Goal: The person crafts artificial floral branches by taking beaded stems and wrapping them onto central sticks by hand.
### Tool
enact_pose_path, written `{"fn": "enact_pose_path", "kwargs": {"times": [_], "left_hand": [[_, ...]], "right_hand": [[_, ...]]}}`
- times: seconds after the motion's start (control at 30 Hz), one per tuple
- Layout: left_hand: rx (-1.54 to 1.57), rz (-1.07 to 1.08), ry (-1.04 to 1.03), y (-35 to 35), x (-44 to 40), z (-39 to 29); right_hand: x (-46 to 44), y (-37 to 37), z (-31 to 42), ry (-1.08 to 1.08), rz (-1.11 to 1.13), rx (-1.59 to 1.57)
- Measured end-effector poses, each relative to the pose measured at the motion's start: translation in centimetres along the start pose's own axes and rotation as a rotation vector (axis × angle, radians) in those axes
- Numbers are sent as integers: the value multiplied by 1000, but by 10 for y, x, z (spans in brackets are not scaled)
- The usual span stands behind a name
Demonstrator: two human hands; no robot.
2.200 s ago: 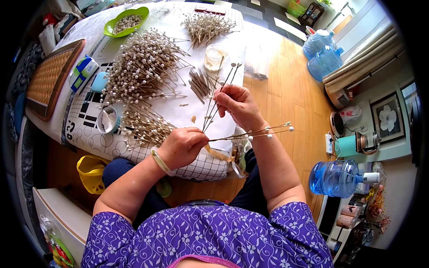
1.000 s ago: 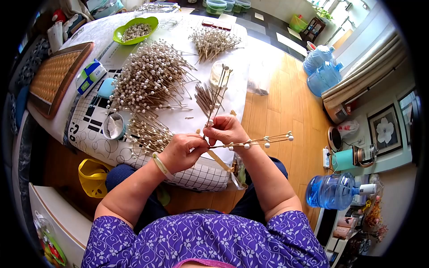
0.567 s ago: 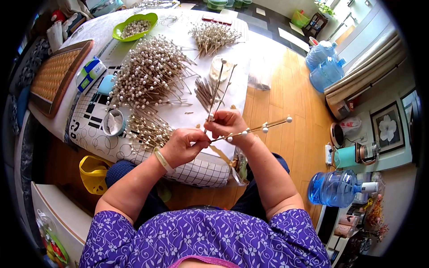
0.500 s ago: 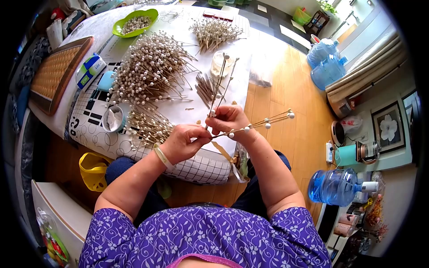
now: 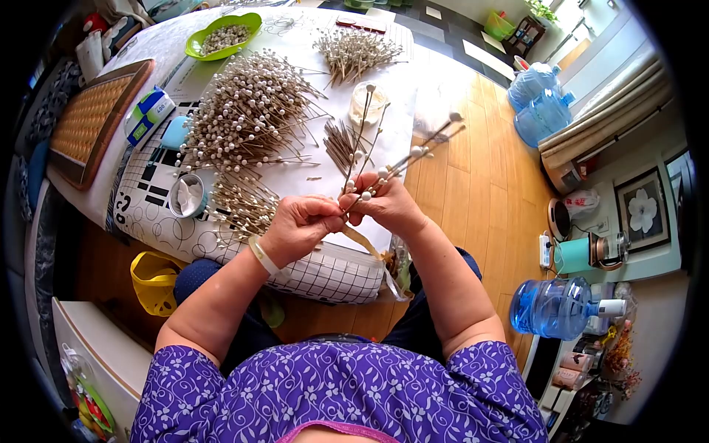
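Note:
My left hand (image 5: 301,225) pinches the lower ends of several thin brown stems with white beads. Right beside it, my right hand (image 5: 385,204) grips the same beaded stems (image 5: 419,152) a little higher; their tips fan out up and to the right, partly blurred. A tan strip (image 5: 360,240) hangs below the fingers. On the table lie a large heap of beaded stems (image 5: 247,118), a smaller bunch (image 5: 247,210) near my left hand, another bunch (image 5: 356,53) at the back, and short bare sticks (image 5: 341,146) beside a round clear container (image 5: 368,103).
A green bowl (image 5: 224,37) of beads, a tissue pack (image 5: 150,116), a blue box (image 5: 176,134) and a small cup (image 5: 188,196) stand on the table (image 5: 325,275). A yellow bag (image 5: 153,284) is at lower left, water bottles (image 5: 550,308) at right.
The stems that pointed right have swung upward, closer to the upright ones. My hands stay together, the right one turned slightly with the stems.

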State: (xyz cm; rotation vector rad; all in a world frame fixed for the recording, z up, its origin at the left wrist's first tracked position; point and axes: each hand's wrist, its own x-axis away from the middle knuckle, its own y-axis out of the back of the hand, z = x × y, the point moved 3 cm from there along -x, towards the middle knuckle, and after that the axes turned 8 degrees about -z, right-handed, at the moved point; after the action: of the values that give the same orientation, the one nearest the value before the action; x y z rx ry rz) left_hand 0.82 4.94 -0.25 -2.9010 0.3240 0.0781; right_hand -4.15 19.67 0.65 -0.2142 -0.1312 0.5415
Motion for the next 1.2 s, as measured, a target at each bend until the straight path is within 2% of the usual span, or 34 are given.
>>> {"fn": "enact_pose_path", "kwargs": {"times": [0.17, 0.23, 0.27, 0.37, 0.63, 0.7, 0.77, 0.87, 0.97, 1.03, 1.1, 1.2], "left_hand": [[-100, -17, 41, 5, -1, -2], [-310, 1, -124, 3, -2, -7], [-296, -26, -164, 3, -1, -6], [-368, -12, -209, 1, -1, -8], [-411, -8, -187, 1, -3, -5], [-510, 3, -223, -1, -2, -7], [-460, -3, -181, 0, -1, -5], [-358, -8, -130, 0, -2, -2], [-226, -17, -89, 2, -1, -2], [-143, -16, -59, 2, -1, -3], [-99, 26, 15, 3, -1, -3], [-72, 30, 58, 5, -2, -2]], "right_hand": [[1, 1, 2, -31, -8, 35], [2, 5, 5, -6, -101, 34], [-1, 11, 3, 73, -169, -53], [-5, 28, 7, 122, -289, -110], [-2, 29, 12, 179, -375, 43], [-2, 31, 11, 147, -381, 81], [-3, 33, 11, 117, -388, 115], [-4, 33, 9, 24, -342, -116], [-2, 26, 8, -55, -230, -171], [0, 18, 5, -27, -25, -145], [-2, 14, -5, -52, 12, -22], [-3, 8, -2, -47, 8, -52]]}}
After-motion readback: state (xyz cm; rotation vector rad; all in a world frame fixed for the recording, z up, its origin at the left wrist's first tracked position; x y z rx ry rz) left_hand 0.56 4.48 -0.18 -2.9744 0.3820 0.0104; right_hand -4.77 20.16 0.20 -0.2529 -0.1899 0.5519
